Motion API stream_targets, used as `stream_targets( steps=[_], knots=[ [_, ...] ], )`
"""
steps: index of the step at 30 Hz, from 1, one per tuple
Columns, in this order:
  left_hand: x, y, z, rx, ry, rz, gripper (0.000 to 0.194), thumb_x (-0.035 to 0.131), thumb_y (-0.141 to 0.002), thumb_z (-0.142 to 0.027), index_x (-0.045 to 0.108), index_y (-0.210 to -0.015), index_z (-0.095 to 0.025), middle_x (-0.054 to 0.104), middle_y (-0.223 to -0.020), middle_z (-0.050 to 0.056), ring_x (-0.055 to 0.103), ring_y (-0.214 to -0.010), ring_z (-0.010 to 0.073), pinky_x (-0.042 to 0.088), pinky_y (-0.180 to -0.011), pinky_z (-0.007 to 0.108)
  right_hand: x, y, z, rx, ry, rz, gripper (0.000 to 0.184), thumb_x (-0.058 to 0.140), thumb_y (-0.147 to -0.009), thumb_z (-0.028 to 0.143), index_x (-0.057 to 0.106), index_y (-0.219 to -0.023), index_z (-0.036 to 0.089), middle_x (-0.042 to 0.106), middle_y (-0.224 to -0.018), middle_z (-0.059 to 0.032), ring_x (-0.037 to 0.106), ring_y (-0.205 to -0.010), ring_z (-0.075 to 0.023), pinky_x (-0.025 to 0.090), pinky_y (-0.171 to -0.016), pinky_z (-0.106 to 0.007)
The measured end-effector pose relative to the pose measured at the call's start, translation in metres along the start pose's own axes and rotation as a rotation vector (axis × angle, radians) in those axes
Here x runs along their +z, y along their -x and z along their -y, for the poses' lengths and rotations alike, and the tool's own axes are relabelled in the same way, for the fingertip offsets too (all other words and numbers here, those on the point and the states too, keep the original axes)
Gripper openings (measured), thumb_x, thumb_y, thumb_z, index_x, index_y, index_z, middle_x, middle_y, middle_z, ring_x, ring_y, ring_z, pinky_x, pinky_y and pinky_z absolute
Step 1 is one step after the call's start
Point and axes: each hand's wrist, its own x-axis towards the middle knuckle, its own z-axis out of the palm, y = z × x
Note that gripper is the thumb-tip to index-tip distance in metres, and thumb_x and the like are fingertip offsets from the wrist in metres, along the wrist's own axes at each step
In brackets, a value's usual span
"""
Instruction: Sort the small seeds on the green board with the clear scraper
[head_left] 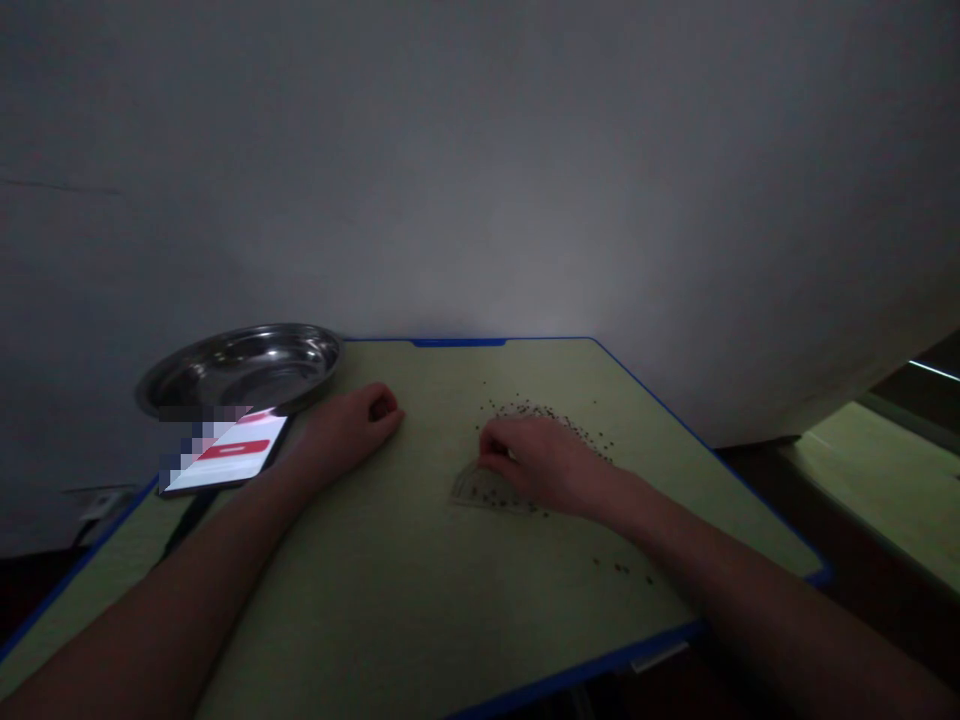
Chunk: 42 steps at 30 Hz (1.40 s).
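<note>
My right hand (540, 460) is closed in a pinch, low over the table. Whatever its fingertips hold is too small or too hidden to make out. Partly under that hand lies a flat, see-through piece with a rounded edge (472, 488), much like a protractor, with dark specks on it. Many small dark grains or beads (536, 410) are scattered just beyond the hand. Several more specks (621, 568) lie nearer the front edge. My left hand (356, 425) rests on the table, curled into a loose fist with nothing visible inside.
A shiny steel basin (247, 365) stands at the table's back left. In front of it, a lit phone or tablet (232, 452) leans beside my left forearm. The pale table (360, 610) has a blue rim and meets a wall (480, 180). Another pale tabletop (885, 470) is at right.
</note>
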Motion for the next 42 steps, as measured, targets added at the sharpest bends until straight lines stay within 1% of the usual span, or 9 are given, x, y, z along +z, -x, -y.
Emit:
stream_targets(
  steps=[5, 10, 15, 18, 22, 29, 33, 37, 42],
  knots=[
    [0.001, -0.001, 0.001, -0.005, 0.006, 0.012, 0.028, 0.047, -0.077, -0.045, 0.059, -0.084, -0.02, 0.065, -0.079, 0.003, 0.059, -0.069, 0.0182, 0.04, -0.06, 0.028, 0.005, -0.012, -0.018, 0.159, -0.097, -0.004, 0.011, 0.054, -0.085, 0.026, 0.062, -0.083, 0.019, 0.068, -0.078, -0.0044, 0.058, -0.066, -0.0147, 0.035, -0.056, -0.025],
    [0.001, -0.002, 0.001, -0.005, 0.01, 0.019, 0.027, 0.047, -0.076, -0.043, 0.059, -0.085, -0.02, 0.065, -0.08, 0.004, 0.059, -0.07, 0.0179, 0.04, -0.06, 0.028, 0.003, -0.01, -0.041, 0.31, -0.433, -0.01, 0.005, 0.054, -0.084, 0.02, 0.057, -0.081, 0.017, 0.064, -0.062, -0.0014, 0.057, -0.058, -0.0119, 0.039, -0.054, -0.022],
    [0.001, -0.001, 0.001, -0.005, 0.018, 0.021, 0.029, 0.048, -0.076, -0.044, 0.06, -0.086, -0.02, 0.066, -0.081, 0.004, 0.059, -0.07, 0.0183, 0.04, -0.06, 0.029, 0.0, -0.011, -0.041, 0.414, -0.649, 0.026, 0.002, 0.052, -0.084, 0.018, 0.053, -0.086, 0.019, 0.06, -0.061, 0.003, 0.043, -0.037, -0.0062, 0.032, -0.036, -0.02],
    [0.0, -0.001, 0.001, -0.003, 0.02, 0.021, 0.028, 0.048, -0.076, -0.044, 0.06, -0.085, -0.02, 0.065, -0.08, 0.004, 0.059, -0.069, 0.0182, 0.041, -0.06, 0.029, 0.002, -0.012, -0.035, 0.423, -0.678, 0.068, 0.008, 0.05, -0.082, 0.013, 0.051, -0.088, 0.019, 0.056, -0.06, 0.0053, 0.041, -0.032, -0.0045, 0.029, -0.03, -0.019],
    [-0.001, 0.0, 0.0, 0.004, 0.012, 0.023, 0.028, 0.048, -0.076, -0.044, 0.059, -0.084, -0.02, 0.065, -0.08, 0.004, 0.059, -0.069, 0.0178, 0.04, -0.059, 0.028, 0.006, -0.006, -0.036, 0.422, -0.625, 0.045, 0.009, 0.049, -0.081, 0.012, 0.051, -0.087, 0.019, 0.051, -0.058, 0.0062, 0.043, -0.031, -0.0048, 0.03, -0.028, -0.017],
    [0.0, 0.0, -0.001, 0.007, -0.009, 0.022, 0.028, 0.048, -0.076, -0.043, 0.06, -0.085, -0.02, 0.066, -0.081, 0.004, 0.059, -0.069, 0.0182, 0.04, -0.06, 0.029, -0.005, 0.031, -0.047, 0.55, -0.668, 0.01, 0.011, 0.051, -0.081, 0.018, 0.051, -0.092, 0.019, 0.052, -0.06, 0.0061, 0.039, -0.031, -0.0044, 0.03, -0.028, -0.018],
    [0.002, -0.002, 0.002, 0.02, -0.001, 0.021, 0.028, 0.047, -0.076, -0.044, 0.059, -0.084, -0.02, 0.065, -0.079, 0.004, 0.059, -0.069, 0.0181, 0.04, -0.059, 0.028, -0.023, 0.048, -0.058, 0.493, -0.682, -0.06, 0.021, 0.053, -0.08, 0.028, 0.052, -0.099, 0.018, 0.058, -0.061, 0.0039, 0.044, -0.036, -0.0075, 0.034, -0.034, -0.021],
    [0.002, -0.002, 0.002, 0.02, -0.011, 0.016, 0.028, 0.047, -0.076, -0.044, 0.059, -0.084, -0.02, 0.065, -0.079, 0.004, 0.059, -0.069, 0.0184, 0.04, -0.059, 0.028, -0.038, 0.053, -0.071, 0.39, -0.516, -0.127, 0.019, 0.053, -0.079, 0.029, 0.061, -0.092, 0.017, 0.061, -0.062, 0.0001, 0.053, -0.052, -0.0127, 0.042, -0.049, -0.025],
    [-0.001, 0.0, -0.002, -0.015, -0.018, 0.025, 0.028, 0.048, -0.076, -0.043, 0.06, -0.085, -0.02, 0.066, -0.081, 0.005, 0.059, -0.07, 0.0185, 0.04, -0.059, 0.028, -0.035, 0.05, -0.07, 0.281, -0.338, -0.091, 0.018, 0.05, -0.083, 0.026, 0.065, -0.086, 0.018, 0.067, -0.077, -0.005, 0.057, -0.067, -0.0163, 0.043, -0.06, -0.028]
  ],
)
